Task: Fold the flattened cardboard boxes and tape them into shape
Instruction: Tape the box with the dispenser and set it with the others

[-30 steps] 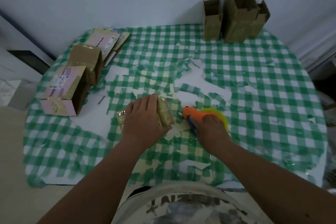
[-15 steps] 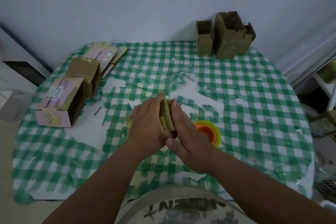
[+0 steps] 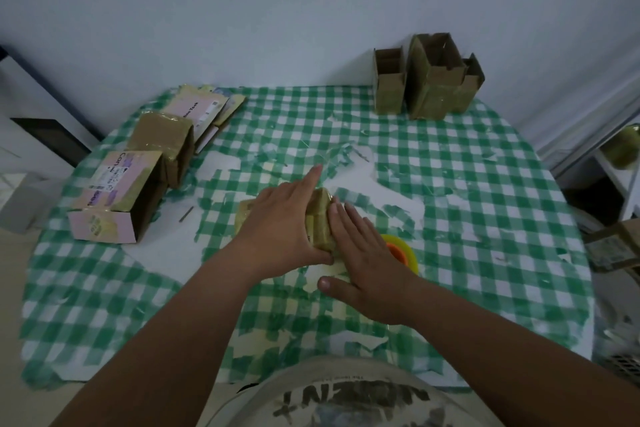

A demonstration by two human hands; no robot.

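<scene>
A small brown cardboard box (image 3: 321, 222) wrapped in clear tape stands on the middle of the green checked table (image 3: 485, 204). My left hand (image 3: 280, 227) lies over its top and left side, thumb hooked round the near end, index finger stretched forward. My right hand (image 3: 363, 262) presses flat against the box's right side with straight fingers. A yellow and orange tape dispenser (image 3: 405, 251) lies on the cloth just right of my right hand, partly hidden by it.
Two folded boxes (image 3: 114, 198) (image 3: 162, 139) stand at the left edge, with a stack of flattened boxes (image 3: 204, 107) behind them. Three open-topped boxes (image 3: 436, 80) stand at the back right by the wall. The cloth has torn white patches.
My right hand let go of the tape dispenser and moved left onto the box's right side. My left hand stayed on the box. The view tilted upward.
</scene>
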